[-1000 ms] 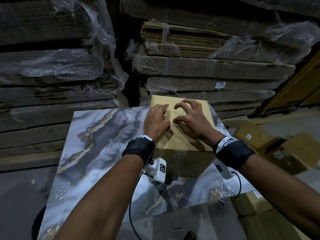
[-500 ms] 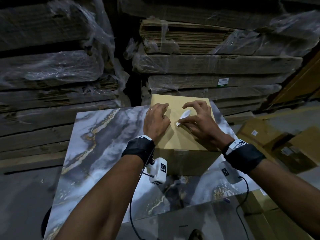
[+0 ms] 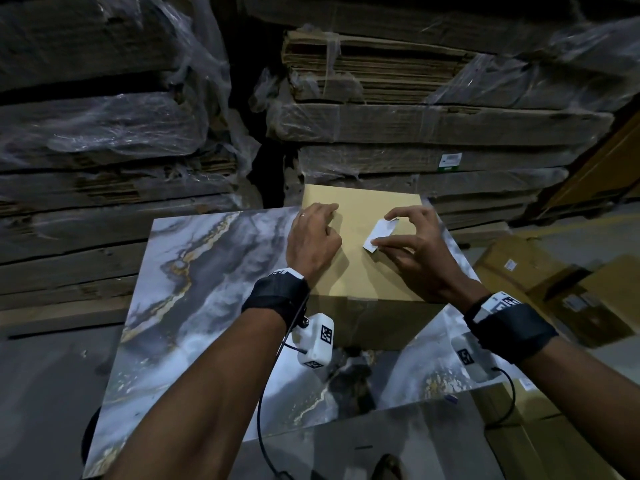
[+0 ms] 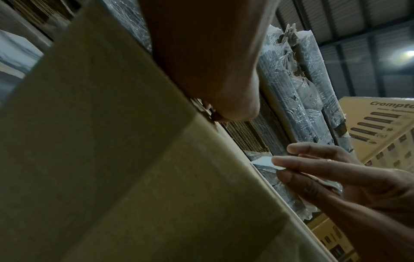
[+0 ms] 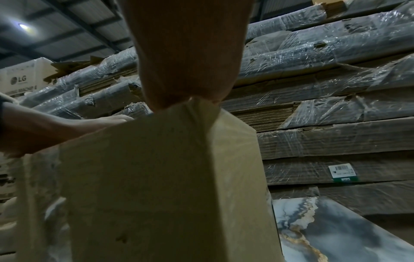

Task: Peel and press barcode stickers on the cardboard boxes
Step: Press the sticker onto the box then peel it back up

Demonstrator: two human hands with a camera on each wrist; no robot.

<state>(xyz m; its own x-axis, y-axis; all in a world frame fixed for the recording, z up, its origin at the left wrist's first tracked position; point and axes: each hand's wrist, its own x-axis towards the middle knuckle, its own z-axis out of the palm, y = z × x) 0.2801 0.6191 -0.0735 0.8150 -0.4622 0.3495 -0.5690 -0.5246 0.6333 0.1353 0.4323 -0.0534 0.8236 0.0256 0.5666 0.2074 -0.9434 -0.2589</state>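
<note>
A tan cardboard box (image 3: 360,271) stands on the marble-patterned table (image 3: 207,306). My left hand (image 3: 323,216) lies on the left part of the box top with its fingers stretched forward. My right hand (image 3: 386,230) hovers over the right part of the top and pinches a small white barcode sticker (image 3: 379,233) by its ends, thumb at the near end and fingertips at the far end. The sticker is lifted off the cardboard at a slant. In the left wrist view the sticker (image 4: 262,161) shows between the right hand's fingers (image 4: 313,168). My palm hides my fingers in the right wrist view.
Tall stacks of flattened cardboard wrapped in plastic film (image 3: 415,126) stand just behind the table. Several brown boxes (image 3: 554,278) lie on the floor to the right, and another carton (image 3: 540,445) sits under the table's near right corner.
My right hand has pulled away to the right of the left hand, and the white sticker now shows in full between its thumb and fingers. The left hand stays on the box.
</note>
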